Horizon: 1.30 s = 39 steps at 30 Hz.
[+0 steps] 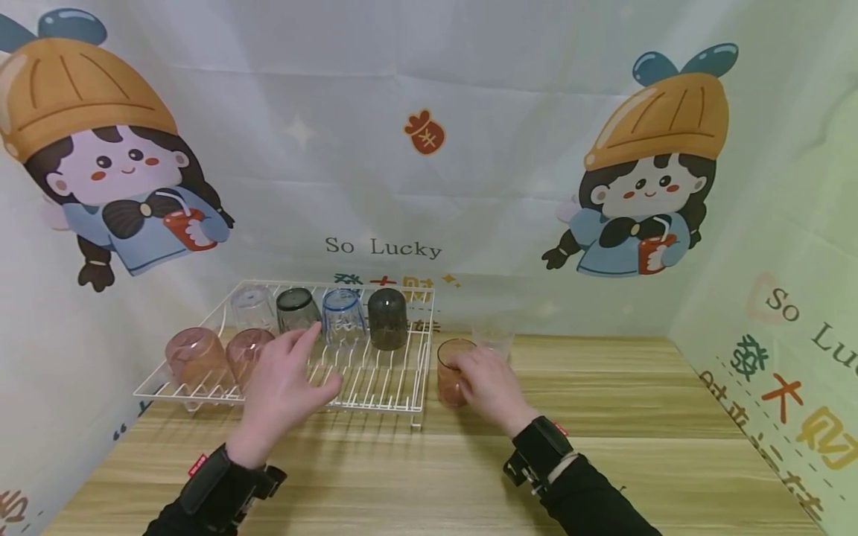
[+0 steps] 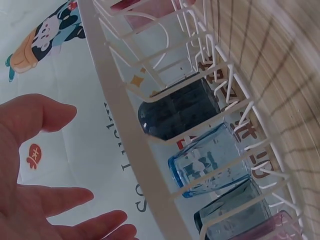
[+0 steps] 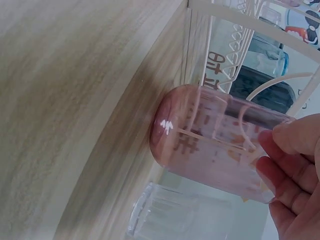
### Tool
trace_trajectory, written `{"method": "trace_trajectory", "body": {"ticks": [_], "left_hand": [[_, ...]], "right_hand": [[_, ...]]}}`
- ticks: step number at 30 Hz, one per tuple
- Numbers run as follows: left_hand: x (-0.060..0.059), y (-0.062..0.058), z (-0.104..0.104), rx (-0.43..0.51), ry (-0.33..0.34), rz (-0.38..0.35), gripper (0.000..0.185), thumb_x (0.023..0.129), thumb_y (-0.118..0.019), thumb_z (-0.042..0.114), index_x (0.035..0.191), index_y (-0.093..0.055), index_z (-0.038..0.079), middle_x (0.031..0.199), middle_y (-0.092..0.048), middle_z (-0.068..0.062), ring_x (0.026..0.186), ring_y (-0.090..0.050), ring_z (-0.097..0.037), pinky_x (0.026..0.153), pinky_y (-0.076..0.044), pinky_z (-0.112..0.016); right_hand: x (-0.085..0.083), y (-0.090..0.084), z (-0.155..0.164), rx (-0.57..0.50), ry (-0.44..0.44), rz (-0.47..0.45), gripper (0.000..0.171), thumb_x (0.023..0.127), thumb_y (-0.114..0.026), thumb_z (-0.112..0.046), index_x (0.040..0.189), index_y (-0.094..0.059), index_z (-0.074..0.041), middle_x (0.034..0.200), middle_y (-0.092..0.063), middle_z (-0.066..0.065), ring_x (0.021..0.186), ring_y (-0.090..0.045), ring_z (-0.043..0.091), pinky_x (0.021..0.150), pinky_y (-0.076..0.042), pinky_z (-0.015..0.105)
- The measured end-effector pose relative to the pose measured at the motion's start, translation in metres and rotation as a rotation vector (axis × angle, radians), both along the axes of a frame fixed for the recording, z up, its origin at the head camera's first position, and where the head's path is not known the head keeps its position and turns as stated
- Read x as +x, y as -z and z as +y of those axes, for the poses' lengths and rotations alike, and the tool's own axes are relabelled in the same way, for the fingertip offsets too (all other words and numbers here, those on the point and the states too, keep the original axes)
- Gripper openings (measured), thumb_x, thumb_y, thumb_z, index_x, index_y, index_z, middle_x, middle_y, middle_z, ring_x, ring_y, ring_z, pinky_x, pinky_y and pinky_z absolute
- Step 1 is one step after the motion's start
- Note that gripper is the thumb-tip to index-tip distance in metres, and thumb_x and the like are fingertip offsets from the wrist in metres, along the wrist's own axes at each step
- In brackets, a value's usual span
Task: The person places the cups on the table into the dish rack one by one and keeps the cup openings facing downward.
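My right hand [image 1: 469, 370] grips a pink translucent cup [image 1: 447, 376] by its rim; the cup stands upright on the wooden table [image 1: 603, 447] just right of a white wire rack [image 1: 375, 398]. In the right wrist view my fingers [image 3: 292, 165] curl over the pink cup [image 3: 210, 140]. My left hand [image 1: 295, 372] hovers open, fingers spread, over the rack's front middle and holds nothing. In the left wrist view that left hand [image 2: 75, 160] is spread beside the rack [image 2: 125, 125].
Upside-down on the rack are two pink cups [image 1: 197, 357] at front left and a back row: clear [image 1: 253, 307], grey-green [image 1: 297, 309], blue [image 1: 342, 313] and dark [image 1: 387, 318]. A clear cup [image 1: 492, 336] stands behind the held one. Printed cloth walls close three sides.
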<state>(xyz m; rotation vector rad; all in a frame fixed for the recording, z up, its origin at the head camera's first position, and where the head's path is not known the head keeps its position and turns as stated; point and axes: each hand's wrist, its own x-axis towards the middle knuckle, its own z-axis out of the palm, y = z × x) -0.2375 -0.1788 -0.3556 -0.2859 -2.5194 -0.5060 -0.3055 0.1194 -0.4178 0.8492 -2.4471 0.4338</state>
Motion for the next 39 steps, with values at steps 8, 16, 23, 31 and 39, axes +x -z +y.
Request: {"method": "trace_trajectory", "body": {"ticks": [8, 16, 23, 31, 39], "left_hand": [[0.0, 0.002, 0.008, -0.001, 0.011, 0.001, 0.082, 0.07, -0.078, 0.03, 0.137, -0.045, -0.001, 0.126, -0.051, -0.028, 0.114, -0.048, -0.044, 0.094, -0.041, -0.058], [0.001, 0.003, 0.016, 0.023, 0.019, -0.028, 0.082, 0.071, -0.075, 0.033, 0.14, -0.043, 0.001, 0.13, -0.049, -0.027, 0.117, -0.046, -0.043, 0.095, -0.041, -0.06], [0.0, 0.004, 0.019, 0.027, 0.03, -0.02, 0.083, 0.071, -0.076, 0.034, 0.139, -0.043, 0.0, 0.13, -0.049, -0.028, 0.118, -0.045, -0.044, 0.097, -0.04, -0.06], [0.001, 0.006, 0.023, 0.039, 0.027, -0.034, 0.084, 0.069, -0.077, 0.033, 0.14, -0.042, 0.002, 0.131, -0.05, -0.026, 0.117, -0.047, -0.043, 0.097, -0.041, -0.059], [0.001, 0.01, 0.03, 0.069, 0.061, -0.037, 0.086, 0.07, -0.078, 0.034, 0.141, -0.041, 0.003, 0.133, -0.049, -0.024, 0.12, -0.046, -0.041, 0.1, -0.039, -0.058]], "right_hand": [[0.0, 0.001, 0.001, -0.012, 0.021, 0.006, 0.019, 0.075, -0.07, -0.001, 0.091, -0.069, -0.013, 0.083, -0.068, -0.001, 0.081, -0.059, 0.016, 0.081, -0.05, 0.034], [0.002, 0.002, 0.008, -0.055, 0.06, 0.012, 0.018, 0.076, -0.071, -0.001, 0.091, -0.07, -0.011, 0.085, -0.068, 0.001, 0.084, -0.062, 0.019, 0.082, -0.052, 0.035], [0.006, -0.003, 0.016, -0.138, 0.083, 0.002, 0.014, 0.078, -0.072, -0.001, 0.086, -0.067, -0.012, 0.084, -0.067, 0.001, 0.081, -0.061, 0.019, 0.074, -0.052, 0.034], [0.009, -0.006, 0.024, -0.208, 0.098, -0.01, 0.015, 0.079, -0.072, -0.001, 0.09, -0.069, -0.011, 0.086, -0.069, 0.002, 0.08, -0.061, 0.019, 0.073, -0.051, 0.035], [0.015, -0.009, 0.028, -0.248, 0.096, -0.011, 0.017, 0.079, -0.072, -0.001, 0.094, -0.069, -0.01, 0.089, -0.07, 0.002, 0.082, -0.062, 0.018, 0.076, -0.051, 0.034]]}}
